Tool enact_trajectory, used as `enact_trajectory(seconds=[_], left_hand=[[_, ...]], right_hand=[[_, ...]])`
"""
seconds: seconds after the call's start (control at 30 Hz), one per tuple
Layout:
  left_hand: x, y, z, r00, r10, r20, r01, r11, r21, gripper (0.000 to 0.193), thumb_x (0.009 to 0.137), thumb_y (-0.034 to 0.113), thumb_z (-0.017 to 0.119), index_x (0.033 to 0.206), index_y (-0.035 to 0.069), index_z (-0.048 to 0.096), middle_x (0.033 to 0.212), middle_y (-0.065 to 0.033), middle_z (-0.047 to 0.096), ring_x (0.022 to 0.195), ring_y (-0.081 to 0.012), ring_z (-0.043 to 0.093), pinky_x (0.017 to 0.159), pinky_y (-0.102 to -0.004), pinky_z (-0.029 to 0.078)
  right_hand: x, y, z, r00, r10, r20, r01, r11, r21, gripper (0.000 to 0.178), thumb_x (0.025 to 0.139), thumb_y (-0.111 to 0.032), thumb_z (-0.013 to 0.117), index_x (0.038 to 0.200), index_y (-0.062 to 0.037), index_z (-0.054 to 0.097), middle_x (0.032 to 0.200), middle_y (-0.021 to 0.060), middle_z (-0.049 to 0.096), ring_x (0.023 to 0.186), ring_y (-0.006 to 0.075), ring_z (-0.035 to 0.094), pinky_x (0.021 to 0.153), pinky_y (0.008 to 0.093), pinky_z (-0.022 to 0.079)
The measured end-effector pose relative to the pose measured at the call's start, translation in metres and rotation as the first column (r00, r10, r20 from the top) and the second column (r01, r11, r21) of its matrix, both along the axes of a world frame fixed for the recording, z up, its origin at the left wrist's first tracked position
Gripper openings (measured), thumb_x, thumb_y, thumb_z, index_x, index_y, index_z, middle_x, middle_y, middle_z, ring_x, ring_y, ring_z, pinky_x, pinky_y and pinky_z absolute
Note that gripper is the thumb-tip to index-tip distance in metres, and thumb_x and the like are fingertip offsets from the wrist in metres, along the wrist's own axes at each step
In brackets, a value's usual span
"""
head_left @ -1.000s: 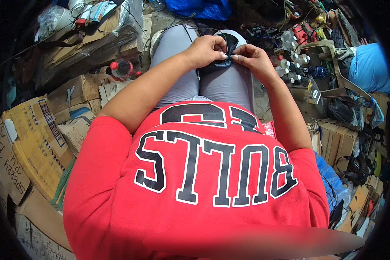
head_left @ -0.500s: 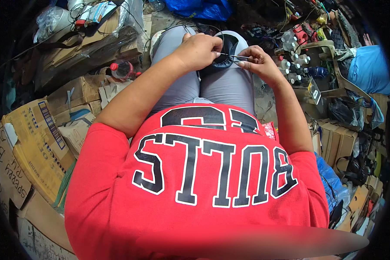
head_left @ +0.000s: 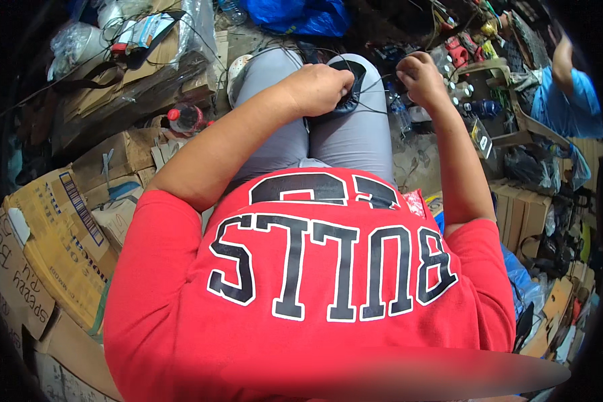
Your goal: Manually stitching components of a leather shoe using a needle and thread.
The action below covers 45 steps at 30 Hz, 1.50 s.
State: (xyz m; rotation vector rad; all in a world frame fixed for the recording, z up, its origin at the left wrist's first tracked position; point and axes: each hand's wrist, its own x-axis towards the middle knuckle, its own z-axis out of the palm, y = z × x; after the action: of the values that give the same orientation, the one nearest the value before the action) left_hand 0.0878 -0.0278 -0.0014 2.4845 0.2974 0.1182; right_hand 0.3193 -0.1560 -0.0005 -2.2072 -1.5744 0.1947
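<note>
My left hand [head_left: 320, 89] is closed on a black, leather-like piece with a curved rim [head_left: 352, 100], which lies over my right knee. It may be part of a shoe, but the hand covers much of it. My right hand [head_left: 422, 79] is raised to the right of the knee, apart from the black piece, its fingers pinched together. Whatever those fingers hold is too small to make out. A thin dark strand [head_left: 376, 109] runs from the black piece toward the right.
Cardboard boxes [head_left: 57, 234] and a red-capped bottle [head_left: 184, 119] lie on my left. A blue plastic sheet [head_left: 301, 15] is ahead. Several small bottles [head_left: 462, 90] and a wooden frame [head_left: 516, 137] stand on the right, near another person's blue-clothed arm [head_left: 569, 100].
My right hand has drawn away from the black piece, up and to the right. The thin rod seen between my hands no longer shows. My left hand has shifted slightly and keeps its hold.
</note>
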Motion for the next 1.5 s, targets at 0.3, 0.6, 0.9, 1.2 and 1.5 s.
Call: enact_trajectory(seconds=[0.3, 0.6, 0.9, 1.2, 1.5], left_hand=[[-0.01, 0.012, -0.005, 0.999, -0.026, -0.029, 0.025, 0.999, -0.041, 0.014, 0.087, 0.017, 0.051, 0.093, 0.004, 0.054, 0.081, -0.0207, 0.062, 0.08, -0.0393, 0.06, 0.07, -0.0456, 0.046], [-0.042, 0.018, 0.003, 0.994, -0.11, 0.009, 0.11, 0.994, 0.005, 0.013, 0.083, 0.01, 0.051, 0.094, 0.003, 0.051, 0.087, -0.0181, 0.063, 0.082, -0.038, 0.059, 0.069, -0.044, 0.045], [-0.126, 0.068, 0.049, 0.911, 0.347, 0.224, -0.215, 0.862, -0.458, 0.01, 0.088, 0.014, 0.062, 0.089, 0.004, 0.063, 0.079, 0.004, 0.057, 0.072, -0.0029, 0.05, 0.062, -0.0194, 0.04], [-0.047, -0.035, 0.077, 0.927, -0.179, 0.329, 0.374, 0.408, -0.833, 0.015, 0.088, 0.017, 0.062, 0.088, 0.002, 0.062, 0.082, -0.0048, 0.06, 0.078, -0.0138, 0.057, 0.075, -0.0288, 0.046], [-0.241, 0.133, 0.146, 0.645, 0.71, 0.283, -0.756, 0.539, 0.371, 0.02, 0.086, 0.016, 0.059, 0.103, 0.008, 0.067, 0.099, -0.0069, 0.065, 0.091, -0.0167, 0.06, 0.082, -0.0274, 0.046]], right_hand=[[-0.075, 0.012, 0.045, 0.756, 0.542, 0.366, -0.457, 0.838, -0.297, 0.009, 0.085, -0.019, 0.055, 0.084, -0.0114, 0.059, 0.081, 0.0044, 0.062, 0.086, 0.0241, 0.061, 0.079, 0.039, 0.04], [-0.068, 0.005, 0.024, 0.764, 0.606, 0.222, -0.566, 0.794, -0.222, 0.006, 0.082, -0.011, 0.053, 0.088, -0.013, 0.053, 0.075, 0.0068, 0.062, 0.083, 0.0262, 0.06, 0.078, 0.0391, 0.04], [0.013, -0.033, 0.027, 0.587, -0.075, -0.806, 0.206, 0.977, 0.059, 0.023, 0.079, -0.025, 0.07, 0.087, -0.0035, 0.065, 0.077, -0.0021, 0.057, 0.066, 0.0078, 0.049, 0.065, 0.021, 0.04], [-0.113, 0.012, 0.067, 0.148, 0.409, -0.9, -0.14, 0.91, 0.391, 0.023, 0.094, -0.029, 0.054, 0.091, -0.0063, 0.054, 0.077, 0.0, 0.055, 0.07, 0.0078, 0.051, 0.065, 0.0218, 0.042], [0.107, -0.204, -0.039, 0.88, -0.385, -0.277, 0.351, 0.921, -0.167, 0.026, 0.087, -0.017, 0.057, 0.112, -0.0136, 0.063, 0.099, 0.0129, 0.067, 0.091, 0.0161, 0.062, 0.078, 0.0267, 0.046]])
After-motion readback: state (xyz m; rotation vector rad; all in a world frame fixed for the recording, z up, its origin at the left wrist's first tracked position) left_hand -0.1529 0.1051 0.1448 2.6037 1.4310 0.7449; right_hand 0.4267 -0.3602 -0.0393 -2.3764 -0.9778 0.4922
